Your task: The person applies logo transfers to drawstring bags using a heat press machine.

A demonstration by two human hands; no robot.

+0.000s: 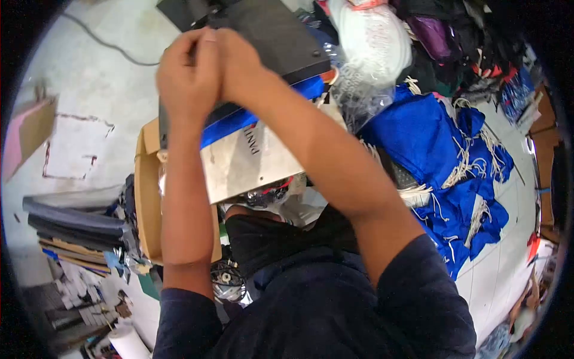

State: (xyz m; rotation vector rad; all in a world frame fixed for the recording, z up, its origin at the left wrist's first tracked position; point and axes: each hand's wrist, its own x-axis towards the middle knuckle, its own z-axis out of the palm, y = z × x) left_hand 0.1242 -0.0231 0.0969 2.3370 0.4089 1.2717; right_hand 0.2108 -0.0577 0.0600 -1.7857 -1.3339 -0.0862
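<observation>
My left hand and my right hand are pressed together over a black-topped machine. The fingers of the left are curled in, and its thumb points away from me. My right hand is bent round against it, also closed. Whatever lies between the fingers, if anything, is hidden. A blue strip runs along the machine's near edge. Below it is a whitish panel with dark lettering that begins "PANT". The machine's far part, beyond my hands, is dark and partly covered by them.
A cardboard box stands left of the panel. Blue cloth with white cords is heaped on the right. Behind it lie a white bundle and dark fabrics. Stacked dark sheets lie left; a cable crosses the floor.
</observation>
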